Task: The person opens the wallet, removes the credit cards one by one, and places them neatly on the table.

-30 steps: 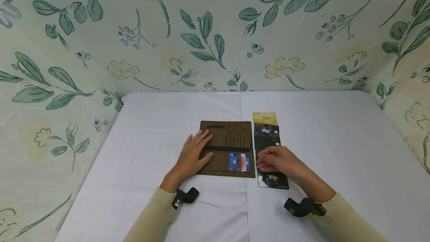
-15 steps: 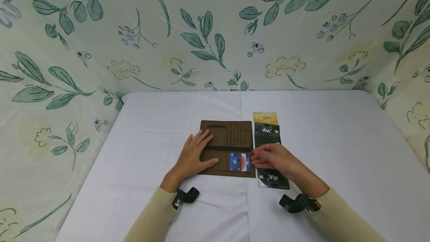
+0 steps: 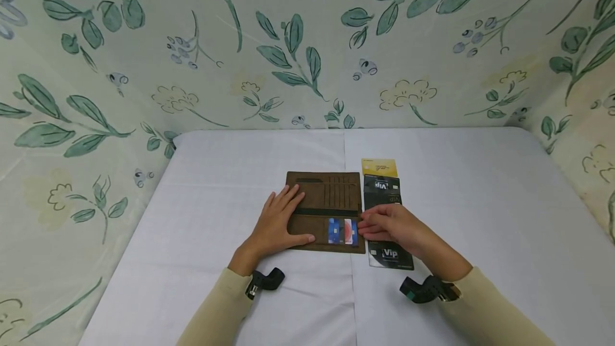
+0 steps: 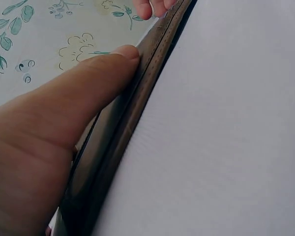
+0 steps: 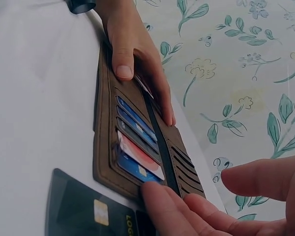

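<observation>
An open brown wallet [image 3: 314,194] lies flat, with several bank cards [image 3: 333,231] in the slots of its near half. My left hand [image 3: 274,223] rests spread on the wallet's left side; its thumb [image 4: 105,69] lies along the near edge in the left wrist view. At the wallet's right edge, the fingertips of my right hand [image 3: 391,228] touch beside the outermost blue card [image 5: 132,164]. The right thumb [image 5: 255,177] stands apart from those fingers, with nothing seen between them. Under this hand runs a column of black cards [image 3: 391,254], partly hidden.
A yellow card [image 3: 379,167] tops the column, above a black Vip card [image 3: 381,185]. White cloth [image 3: 456,186] covers the table. Behind it hangs a leaf-patterned curtain [image 3: 326,105]. Each wrist wears a black camera, such as the left one [image 3: 269,279].
My right hand has moved left from over the black cards to the wallet's right edge. The left thumb has stretched out to the right along the wallet; the wallet itself stays put.
</observation>
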Available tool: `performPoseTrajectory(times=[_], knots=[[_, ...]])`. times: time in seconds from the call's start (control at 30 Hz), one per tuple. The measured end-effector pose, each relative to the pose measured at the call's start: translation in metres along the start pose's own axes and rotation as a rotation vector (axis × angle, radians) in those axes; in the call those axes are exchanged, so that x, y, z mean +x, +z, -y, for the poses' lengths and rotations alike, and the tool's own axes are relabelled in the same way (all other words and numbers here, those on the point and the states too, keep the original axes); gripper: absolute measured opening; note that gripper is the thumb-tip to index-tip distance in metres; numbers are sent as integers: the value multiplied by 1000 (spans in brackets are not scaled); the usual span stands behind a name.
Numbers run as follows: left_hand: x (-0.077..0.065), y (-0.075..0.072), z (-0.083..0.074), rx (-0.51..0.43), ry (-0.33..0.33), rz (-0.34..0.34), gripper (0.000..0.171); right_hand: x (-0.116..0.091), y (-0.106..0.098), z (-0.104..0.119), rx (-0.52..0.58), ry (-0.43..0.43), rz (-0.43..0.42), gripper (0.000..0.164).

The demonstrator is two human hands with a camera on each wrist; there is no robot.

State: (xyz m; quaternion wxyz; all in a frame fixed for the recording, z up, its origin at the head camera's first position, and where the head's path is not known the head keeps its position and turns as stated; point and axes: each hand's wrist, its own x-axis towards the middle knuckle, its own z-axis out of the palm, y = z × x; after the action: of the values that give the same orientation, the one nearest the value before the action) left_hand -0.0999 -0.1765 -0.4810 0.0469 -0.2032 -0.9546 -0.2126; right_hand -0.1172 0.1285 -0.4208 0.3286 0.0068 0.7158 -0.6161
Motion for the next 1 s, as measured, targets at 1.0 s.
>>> performPoseTrajectory(times=[1.0], knots=[[-1,0,1,-4,4,0,103,0,-7,4,112,96,61,45]])
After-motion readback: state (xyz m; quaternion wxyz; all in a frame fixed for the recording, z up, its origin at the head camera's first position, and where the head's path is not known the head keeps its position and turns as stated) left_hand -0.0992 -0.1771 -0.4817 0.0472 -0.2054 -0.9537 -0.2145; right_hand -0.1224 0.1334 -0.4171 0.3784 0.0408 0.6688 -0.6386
